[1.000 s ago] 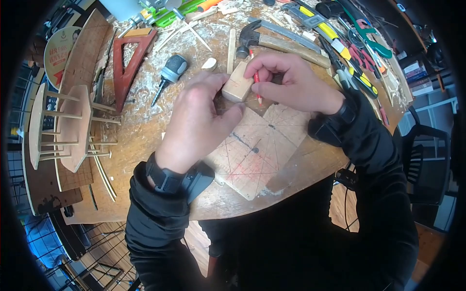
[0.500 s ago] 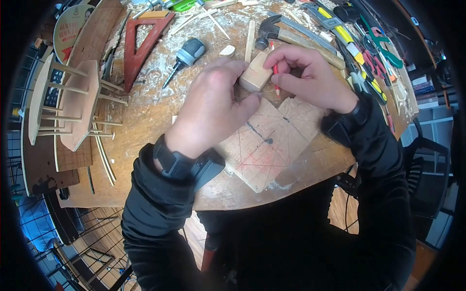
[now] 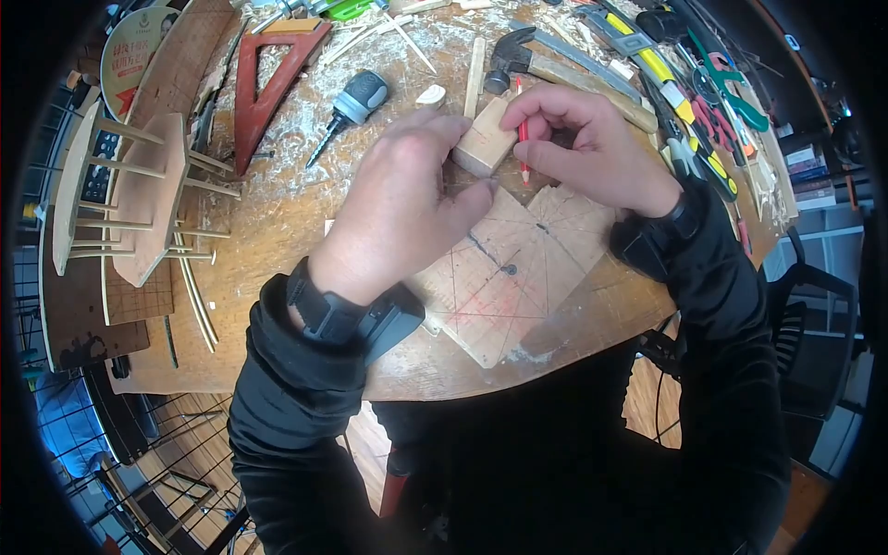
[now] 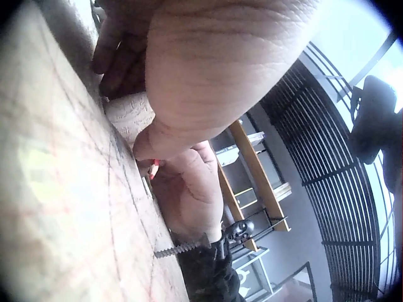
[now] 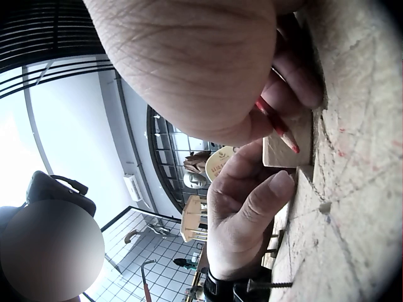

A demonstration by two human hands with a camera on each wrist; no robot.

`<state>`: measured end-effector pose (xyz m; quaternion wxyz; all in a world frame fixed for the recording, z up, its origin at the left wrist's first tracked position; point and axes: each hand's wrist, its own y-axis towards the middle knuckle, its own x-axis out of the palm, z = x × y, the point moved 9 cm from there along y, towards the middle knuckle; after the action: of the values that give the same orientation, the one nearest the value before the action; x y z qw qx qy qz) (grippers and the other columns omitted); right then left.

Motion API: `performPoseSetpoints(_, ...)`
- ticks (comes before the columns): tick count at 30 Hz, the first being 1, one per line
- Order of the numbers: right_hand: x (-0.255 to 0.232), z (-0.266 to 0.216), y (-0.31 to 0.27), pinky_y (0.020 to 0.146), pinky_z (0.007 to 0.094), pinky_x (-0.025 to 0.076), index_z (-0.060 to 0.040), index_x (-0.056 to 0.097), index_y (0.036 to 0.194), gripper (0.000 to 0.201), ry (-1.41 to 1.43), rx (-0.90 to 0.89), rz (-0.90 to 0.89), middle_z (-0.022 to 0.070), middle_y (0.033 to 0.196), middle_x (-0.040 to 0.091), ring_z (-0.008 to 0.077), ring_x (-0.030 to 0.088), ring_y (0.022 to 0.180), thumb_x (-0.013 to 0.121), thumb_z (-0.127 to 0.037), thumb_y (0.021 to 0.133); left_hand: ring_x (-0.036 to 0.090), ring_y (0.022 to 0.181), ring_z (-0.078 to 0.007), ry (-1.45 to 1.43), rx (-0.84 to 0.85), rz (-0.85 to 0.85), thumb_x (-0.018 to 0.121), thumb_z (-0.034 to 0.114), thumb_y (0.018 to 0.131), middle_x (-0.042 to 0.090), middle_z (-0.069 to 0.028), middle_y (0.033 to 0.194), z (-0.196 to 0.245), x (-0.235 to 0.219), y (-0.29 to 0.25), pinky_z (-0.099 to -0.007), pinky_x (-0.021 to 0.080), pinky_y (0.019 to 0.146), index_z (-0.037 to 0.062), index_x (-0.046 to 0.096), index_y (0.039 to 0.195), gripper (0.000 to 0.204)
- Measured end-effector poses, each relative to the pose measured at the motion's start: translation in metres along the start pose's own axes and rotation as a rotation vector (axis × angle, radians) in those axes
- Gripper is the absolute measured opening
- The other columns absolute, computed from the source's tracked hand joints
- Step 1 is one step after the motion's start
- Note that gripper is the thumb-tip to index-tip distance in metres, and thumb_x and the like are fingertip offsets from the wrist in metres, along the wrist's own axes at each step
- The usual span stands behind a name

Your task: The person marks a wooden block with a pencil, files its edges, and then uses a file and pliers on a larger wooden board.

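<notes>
A small wooden block [image 3: 487,141] with faint red marks lies just beyond a pencil-lined wooden board [image 3: 564,264]. My left hand [image 3: 393,203] holds the block from its left side, with the thumb near its front corner. Between thumb and fingers my right hand [image 3: 592,148] pinches a red pencil [image 3: 524,157], its point downward along the block's right side. The right wrist view shows the pencil's red tip [image 5: 296,150] against the block's end face [image 5: 277,154]. A screw [image 4: 178,248] sticks up from the board in the left wrist view.
Beyond the hands lie a cordless screwdriver [image 3: 361,97] with a drill bit, a hammer [image 3: 573,76] and a red triangular square [image 3: 248,102]. A wooden frame with dowels [image 3: 153,190] stands at the left. Pliers [image 3: 721,129] and other tools crowd the right; shavings cover the table [image 3: 277,222].
The head view has swung, so the whole bench sits further right and a little higher than a second ago. Both hands keep nearly the same hold on block and pencil.
</notes>
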<state>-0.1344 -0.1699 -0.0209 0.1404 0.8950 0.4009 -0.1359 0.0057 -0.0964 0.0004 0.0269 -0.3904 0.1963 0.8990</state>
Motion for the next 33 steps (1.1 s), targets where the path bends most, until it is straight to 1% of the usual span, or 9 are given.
performPoseSetpoints(2, -0.0012, -0.0018, -0.0002, 0.062, 0.0184, 0.042, -0.0038, 0.068, 0.115, 0.017, -0.02, -0.017, 0.0, -0.0063, 0.08, 0.06, 0.0, 0.054, 0.072, 0.068, -0.004, 0.097, 0.071, 0.099, -0.0289, -0.021, -0.03, -0.028, 0.083, 0.013, 0.085, 0.071, -0.0232, 0.11, -0.0017, 0.0019, 0.0004, -0.0351, 0.056, 0.09, -0.0121, 0.063, 0.131, 0.056)
performPoseSetpoints(4, -0.0009, 0.0017, 0.0002, 0.072, 0.0209, 0.053, -0.0023, 0.067, 0.12, 0.021, -0.051, 0.044, -0.047, -0.0044, 0.086, 0.061, 0.0039, 0.062, 0.08, 0.068, -0.001, 0.099, 0.071, 0.099, -0.0286, -0.023, -0.027, -0.021, 0.083, 0.013, 0.085, 0.071, -0.0234, 0.11, -0.0018, 0.002, -0.0003, -0.0352, 0.056, 0.089, -0.0121, 0.063, 0.132, 0.056)
performPoseSetpoints(5, 0.0001, 0.0035, 0.0002, 0.072, 0.0209, 0.053, -0.0023, 0.067, 0.12, 0.021, -0.052, 0.047, -0.048, -0.0044, 0.086, 0.061, 0.0039, 0.062, 0.08, 0.068, -0.001, 0.099, 0.072, 0.099, -0.0282, -0.022, -0.022, -0.014, 0.083, 0.013, 0.085, 0.071, -0.0236, 0.109, -0.0015, 0.0018, -0.0005, -0.0354, 0.056, 0.088, -0.012, 0.063, 0.132, 0.057)
performPoseSetpoints(7, -0.0001, 0.0035, 0.0005, 0.059, 0.0192, 0.041, -0.0039, 0.068, 0.115, 0.016, -0.006, 0.002, -0.012, -0.0057, 0.079, 0.06, 0.0004, 0.053, 0.069, 0.068, -0.005, 0.099, 0.071, 0.097, -0.0281, -0.013, -0.023, -0.018, 0.083, 0.013, 0.085, 0.071, -0.0236, 0.109, 0.0006, 0.0011, -0.0007, -0.0354, 0.056, 0.087, -0.0119, 0.063, 0.132, 0.057)
performPoseSetpoints(15, -0.0007, 0.0005, 0.0007, 0.06, 0.0193, 0.042, -0.0037, 0.068, 0.115, 0.016, -0.036, -0.035, 0.001, -0.0052, 0.079, 0.061, 0.0007, 0.053, 0.069, 0.067, -0.005, 0.099, 0.069, 0.089, -0.0274, 0.006, -0.036, -0.036, 0.082, 0.014, 0.086, 0.071, -0.022, 0.106, -0.001, 0.0027, -0.0007, -0.0345, 0.055, 0.082, -0.0114, 0.063, 0.132, 0.056)
performPoseSetpoints(17, -0.0005, 0.003, 0.0002, 0.06, 0.0192, 0.043, -0.0036, 0.068, 0.115, 0.016, -0.032, -0.012, 0.001, -0.0051, 0.079, 0.062, 0.0007, 0.053, 0.069, 0.067, -0.005, 0.099, 0.068, 0.088, -0.0246, 0.01, 0.015, -0.003, 0.081, 0.013, 0.086, 0.07, -0.02, 0.103, 0.001, 0.0016, -0.0006, -0.0335, 0.055, 0.08, -0.0116, 0.063, 0.132, 0.055)
performPoseSetpoints(20, -0.0001, 0.0025, 0.001, 0.061, 0.0192, 0.043, -0.0034, 0.068, 0.116, 0.016, -0.005, -0.029, 0.0, -0.0053, 0.079, 0.061, 0.0009, 0.053, 0.069, 0.067, -0.005, 0.099, 0.067, 0.088, -0.0215, -0.026, -0.018, -0.03, 0.081, 0.013, 0.087, 0.069, -0.018, 0.102, 0.0007, 0.0025, -0.0007, -0.0323, 0.054, 0.079, -0.0119, 0.063, 0.131, 0.054)
performPoseSetpoints(26, -0.002, -0.0029, 0.001, 0.06, 0.019, 0.042, -0.0039, 0.069, 0.115, 0.017, -0.083, -0.067, 0.02, -0.0062, 0.078, 0.06, 0.0005, 0.052, 0.069, 0.067, -0.005, 0.099, 0.066, 0.091, -0.0205, -0.04, -0.083, -0.066, 0.082, 0.012, 0.088, 0.067, -0.0167, 0.105, -0.0008, 0.0042, -0.0015, -0.0315, 0.054, 0.081, -0.0137, 0.06, 0.133, 0.056)
performPoseSetpoints(33, -0.0018, -0.0008, 0.0022, 0.059, 0.018, 0.041, -0.0053, 0.07, 0.116, 0.017, -0.081, -0.102, 0.007, -0.0061, 0.078, 0.061, -0.0006, 0.052, 0.068, 0.069, -0.008, 0.099, 0.067, 0.097, -0.0229, 0.014, -0.034, -0.08, 0.082, 0.009, 0.088, 0.066, -0.0183, 0.11, 0.0066, 0.0036, -0.001, -0.0332, 0.054, 0.087, -0.014, 0.06, 0.132, 0.054)
